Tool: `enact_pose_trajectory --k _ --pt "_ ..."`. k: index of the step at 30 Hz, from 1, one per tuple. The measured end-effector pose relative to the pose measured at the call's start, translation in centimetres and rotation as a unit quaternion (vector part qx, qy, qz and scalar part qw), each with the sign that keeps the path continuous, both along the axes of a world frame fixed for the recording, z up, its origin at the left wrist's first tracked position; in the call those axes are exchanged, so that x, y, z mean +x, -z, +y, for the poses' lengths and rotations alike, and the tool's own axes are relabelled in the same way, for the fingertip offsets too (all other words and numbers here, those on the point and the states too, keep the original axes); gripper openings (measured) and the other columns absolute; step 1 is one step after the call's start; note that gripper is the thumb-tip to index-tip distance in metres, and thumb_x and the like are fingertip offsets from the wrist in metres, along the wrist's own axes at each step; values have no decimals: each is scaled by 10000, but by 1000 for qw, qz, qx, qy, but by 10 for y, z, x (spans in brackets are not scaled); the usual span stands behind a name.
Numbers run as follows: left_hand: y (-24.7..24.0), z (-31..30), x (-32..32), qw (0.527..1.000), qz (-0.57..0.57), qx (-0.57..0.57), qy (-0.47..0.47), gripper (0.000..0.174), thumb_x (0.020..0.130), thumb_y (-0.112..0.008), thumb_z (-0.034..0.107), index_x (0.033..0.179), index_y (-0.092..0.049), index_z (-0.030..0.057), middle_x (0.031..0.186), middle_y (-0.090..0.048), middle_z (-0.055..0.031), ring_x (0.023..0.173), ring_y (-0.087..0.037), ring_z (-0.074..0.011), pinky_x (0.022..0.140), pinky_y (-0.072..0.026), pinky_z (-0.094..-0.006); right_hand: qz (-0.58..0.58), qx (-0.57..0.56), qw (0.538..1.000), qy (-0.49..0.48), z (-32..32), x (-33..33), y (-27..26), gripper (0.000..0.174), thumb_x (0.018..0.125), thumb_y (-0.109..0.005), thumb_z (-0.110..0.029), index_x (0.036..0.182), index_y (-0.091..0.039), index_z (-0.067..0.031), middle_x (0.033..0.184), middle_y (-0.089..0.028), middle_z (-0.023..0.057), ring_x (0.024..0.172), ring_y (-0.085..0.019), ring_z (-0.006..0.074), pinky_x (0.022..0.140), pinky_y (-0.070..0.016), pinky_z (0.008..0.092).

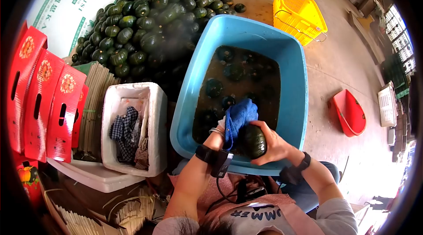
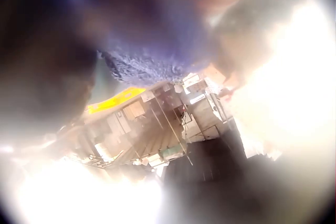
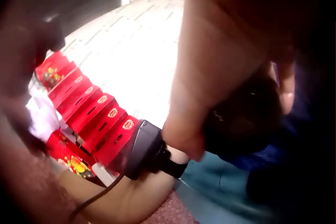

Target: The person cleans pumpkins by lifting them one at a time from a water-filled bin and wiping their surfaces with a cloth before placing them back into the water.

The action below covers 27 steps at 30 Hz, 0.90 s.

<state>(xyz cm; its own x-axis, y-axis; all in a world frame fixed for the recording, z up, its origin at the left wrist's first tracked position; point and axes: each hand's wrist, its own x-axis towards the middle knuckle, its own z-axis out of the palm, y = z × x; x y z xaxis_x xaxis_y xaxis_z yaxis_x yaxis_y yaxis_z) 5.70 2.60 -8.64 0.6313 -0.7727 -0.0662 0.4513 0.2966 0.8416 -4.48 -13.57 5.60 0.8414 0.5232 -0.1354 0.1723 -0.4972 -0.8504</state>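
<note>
Over the near end of a blue tub holding murky water, my right hand grips a wet dark green squash, thumb and fingers spread around its side. My left hand holds a blue cloth against the squash's left side; the cloth hides most of that hand. Several more green squashes sit in the water. In the right wrist view the held squash is dark beneath the right hand. The left wrist view is blurred, with the cloth across its upper part.
A large heap of green squashes lies behind and left of the tub. On the left stand a white foam box with checked cloths and red cartons. A yellow crate and a red basin are on the right.
</note>
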Motion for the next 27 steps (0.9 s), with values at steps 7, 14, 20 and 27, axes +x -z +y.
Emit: enact_pose_trajectory --k 7,14,20,27 --pt "32 51 -26 972 166 -79 -147 355 981 -512 300 1252 -532 72 1039 -676 -98 1055 -566 -168 894 -454 -270 508 314 655 463 -67 29 38 363 830 -655 -339 1119 -577 -134 1088 -623 77 1047 -591 265 858 -508 540" --pt "-129 29 -8 340 -698 599 196 329 1001 -429 296 693 -483 198 738 -471 19 742 -464 -115 681 -432 -322 133 457 860 182 -20 166 12 828 914 -538 -542 1515 -130 -145 1408 -417 234 1286 -449 357 1072 -351 493" --pt "-119 31 -9 161 -726 661 100 223 948 -526 388 847 -468 198 763 -445 29 703 -448 -100 626 -397 -283 35 -415 901 118 -32 164 206 1133 533 -847 -543 1459 -323 -153 1449 -306 276 1310 -257 547 1072 -331 546" --pt "-84 43 -26 337 -674 657 -14 222 943 -533 357 846 -468 169 775 -455 4 708 -464 -134 631 -407 -294 236 -123 902 339 -23 139 187 878 648 -732 -462 1359 -403 -66 1287 -530 234 1182 -529 349 951 -456 469"
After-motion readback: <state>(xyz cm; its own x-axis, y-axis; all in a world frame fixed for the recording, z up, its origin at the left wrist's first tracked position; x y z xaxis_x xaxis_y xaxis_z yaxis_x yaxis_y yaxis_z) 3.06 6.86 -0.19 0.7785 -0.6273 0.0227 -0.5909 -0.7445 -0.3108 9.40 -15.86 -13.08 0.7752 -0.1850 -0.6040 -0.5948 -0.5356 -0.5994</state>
